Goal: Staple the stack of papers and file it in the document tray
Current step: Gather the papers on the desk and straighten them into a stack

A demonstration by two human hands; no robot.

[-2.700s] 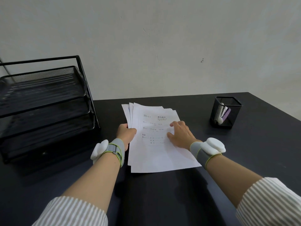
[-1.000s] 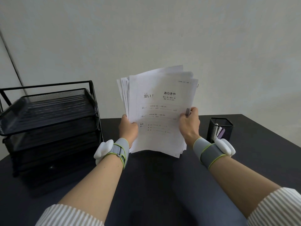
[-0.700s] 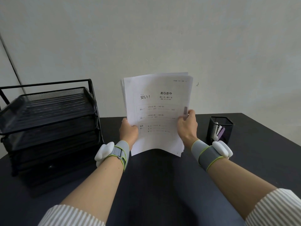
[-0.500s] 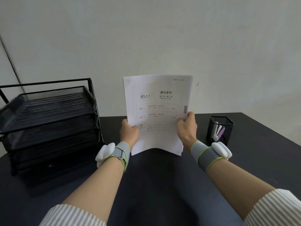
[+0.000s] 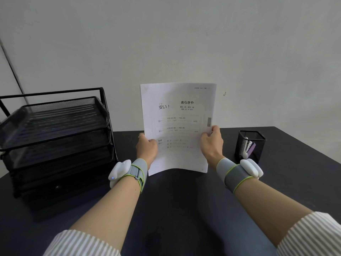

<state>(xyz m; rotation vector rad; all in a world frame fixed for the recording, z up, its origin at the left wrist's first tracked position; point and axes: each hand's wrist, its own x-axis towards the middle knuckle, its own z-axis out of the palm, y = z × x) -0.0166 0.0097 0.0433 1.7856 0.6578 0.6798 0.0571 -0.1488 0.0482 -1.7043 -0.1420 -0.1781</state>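
Observation:
A stack of white printed papers (image 5: 178, 115) stands upright above the black desk, its bottom edge down near the desk surface and its sheets squared into one neat block. My left hand (image 5: 146, 147) grips its left edge and my right hand (image 5: 211, 142) grips its right edge. The black mesh document tray (image 5: 55, 126), with stacked tiers, stands at the left of the desk. No stapler is recognisable in view.
A black mesh pen cup (image 5: 250, 145) holding a silvery and a purple item stands at the right, just beyond my right wrist. The black desk (image 5: 175, 200) stretches in front of me, backed by a pale wall.
The papers were lifted off the desk and stood upright. Over the last second the fanned sheets have been squared into one aligned block; both hands keep their grip on the sides.

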